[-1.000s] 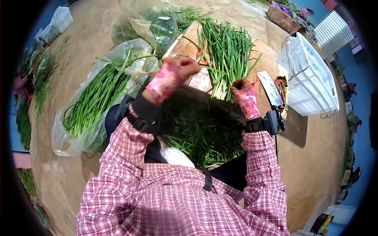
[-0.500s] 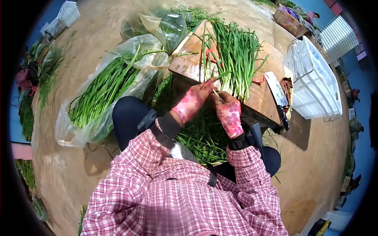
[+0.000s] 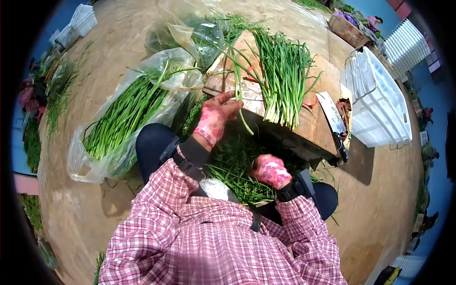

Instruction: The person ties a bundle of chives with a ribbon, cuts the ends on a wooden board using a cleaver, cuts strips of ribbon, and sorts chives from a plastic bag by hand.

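Observation:
My left hand [image 3: 216, 118], in a pink flowered glove with bare fingertips, pinches a few garlic chive stalks [image 3: 246, 124] at the left edge of a wooden block-like stand [image 3: 323, 114]. Their pale ends hang below the fingers. Lower down, my right hand [image 3: 271, 171] is over loose green leaves [image 3: 242, 183] between my knees; its fingers are smeared by motion. On the stand lies a thick bunch of garlic chives [image 3: 285, 76], white ends toward me. Red ties [image 3: 311, 102] lie beside it, as does a knife [image 3: 332, 116] with a black handle.
To the left lies a clear plastic bag [image 3: 85, 161] full of garlic chives, with another bag [image 3: 183, 33] behind it. A stack of white crates [image 3: 380, 104] stands on the right. Farther off are a filled box [image 3: 346, 28] and another person [image 3: 374, 21].
My hands have separated. The left moved leftward with the stalks, while the right dropped from the stand's edge down to the loose leaves.

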